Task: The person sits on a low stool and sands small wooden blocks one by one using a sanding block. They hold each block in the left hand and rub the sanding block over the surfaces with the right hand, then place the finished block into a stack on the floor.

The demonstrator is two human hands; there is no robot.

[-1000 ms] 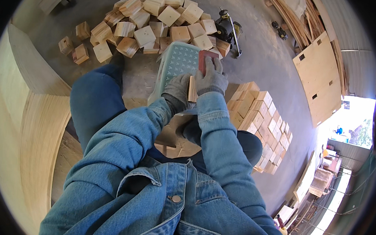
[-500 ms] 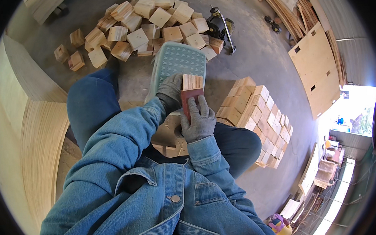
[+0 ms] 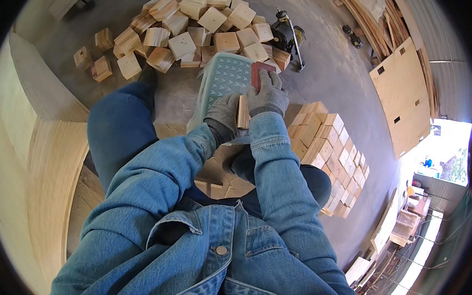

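- The wooden block [image 3: 243, 112] is over the near right part of the teal plastic bin [image 3: 224, 77], between the two gloved hands; whether it rests on the lid cannot be told.
- The left hand [image 3: 223, 115] has its fingers closed on the block's left side, their tips partly hidden.
- The right hand [image 3: 268, 96] has its fingers bent over the red sanding pad [image 3: 257, 74], gripping it beyond the block; the thumb's hold is not clear.
- The block shows layered grain, so it should be stiff, fairly light and hard to break, though edges may splinter.
- Its flat sides suit a grip across opposite faces, fingers kept off the face being worked; dusty wood could slip a little under knit gloves.
- The pad looks thin, light and firm, probably rough underneath: best held by its edges or pressed flat from above.
- Loose blocks [image 3: 199, 36] lie heaped ahead; stacked blocks [image 3: 334, 152] stand at right.
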